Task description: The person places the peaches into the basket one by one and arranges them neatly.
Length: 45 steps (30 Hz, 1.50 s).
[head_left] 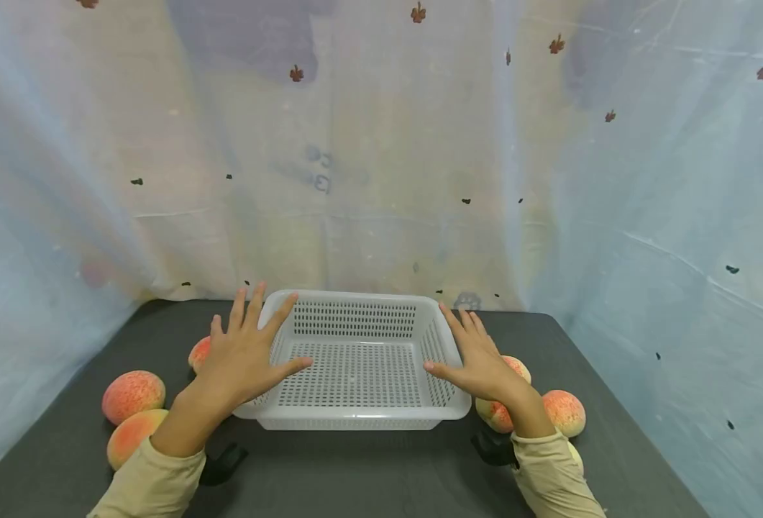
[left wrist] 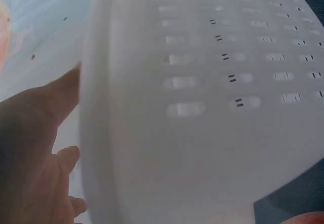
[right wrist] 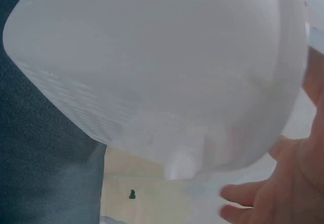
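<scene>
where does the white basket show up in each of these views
Head: white basket, lower centre, between left hand and right hand.
Left wrist: white basket fills centre and right.
Right wrist: white basket fills most of the upper part.
Shared landmark: dark tabletop.

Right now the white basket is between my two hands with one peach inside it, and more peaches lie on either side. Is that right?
Not quite: the white basket is empty, as the head view shows by its bare slotted floor. It is between your left hand and right hand, with peaches on either side.
</scene>
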{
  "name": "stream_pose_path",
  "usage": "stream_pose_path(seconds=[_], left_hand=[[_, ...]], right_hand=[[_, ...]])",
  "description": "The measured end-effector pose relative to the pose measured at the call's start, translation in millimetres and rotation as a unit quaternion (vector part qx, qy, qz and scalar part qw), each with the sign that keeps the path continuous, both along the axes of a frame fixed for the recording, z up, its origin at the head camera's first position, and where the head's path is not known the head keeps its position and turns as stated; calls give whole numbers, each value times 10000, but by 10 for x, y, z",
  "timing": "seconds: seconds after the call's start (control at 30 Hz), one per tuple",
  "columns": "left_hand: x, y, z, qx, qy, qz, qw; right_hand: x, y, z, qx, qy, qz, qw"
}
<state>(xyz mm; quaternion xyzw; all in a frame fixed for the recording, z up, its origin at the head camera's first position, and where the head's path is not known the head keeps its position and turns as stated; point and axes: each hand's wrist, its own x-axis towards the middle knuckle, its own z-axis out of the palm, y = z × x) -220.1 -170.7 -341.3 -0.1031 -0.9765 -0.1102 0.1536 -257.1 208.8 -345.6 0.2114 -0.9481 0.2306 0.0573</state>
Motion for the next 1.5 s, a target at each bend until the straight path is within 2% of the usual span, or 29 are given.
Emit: stream_pose_path(seconds=[0.1,0.23,0.33,0.5,0.77,0.93,1.23,1.4,1.5], left_hand=[[6,-55,17,106,-23,-177,9998],[32,-140,18,389,-105,-385,9984],[58,-206,-6,512,-85,-379,9979],[85,-308,-38,667,105,-391,9969],[259,-641,4,1395,-43,-310,9897],[372,-882,-113,1816,-65,-519,9820],[497,-1233,-222,2018,-304,-539,9775],[544,-1549,-356,2145,-269,-538,9749],[566,-1752,-468,2328,-361,-635,9698]], right_hand=[[-15,61,-4,-117,-236,77,9996],[-37,130,3,-246,-653,-37,9976],[-67,161,-9,-338,-910,21,9953],[-149,193,-43,-504,-1021,208,9933],[-261,229,-75,-817,-1113,941,9859],[-277,274,-148,-1056,-1384,1062,9790],[-263,369,-190,-1396,-1498,1242,9709],[-275,371,-231,-1550,-1561,1369,9659],[-295,350,-230,-1569,-1566,1435,9645]])
